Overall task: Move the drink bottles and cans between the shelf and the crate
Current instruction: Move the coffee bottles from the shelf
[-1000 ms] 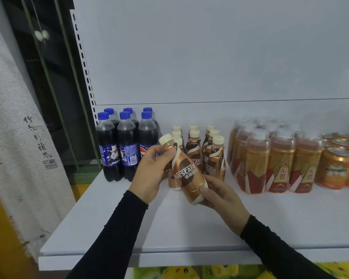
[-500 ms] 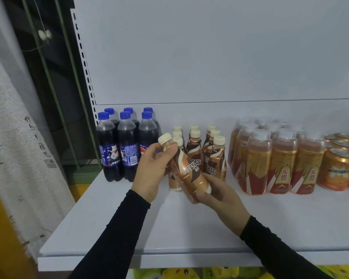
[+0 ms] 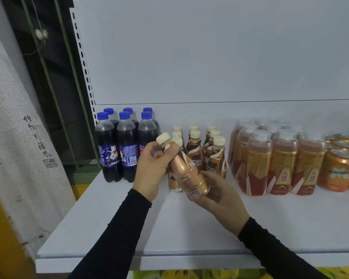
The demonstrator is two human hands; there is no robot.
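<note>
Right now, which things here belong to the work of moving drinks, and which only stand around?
Belong to the job:
- coffee bottle, tilted, held by left hand and right hand
- cola bottles
- other coffee bottles
- gold-label bottles
- orange cans
- white shelf

Just around:
- grey hanging cloth with writing
- slotted upright

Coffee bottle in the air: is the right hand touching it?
Touching. The head view shows the right hand cupping the tilted coffee bottle's base, fingers wrapped under it.
</note>
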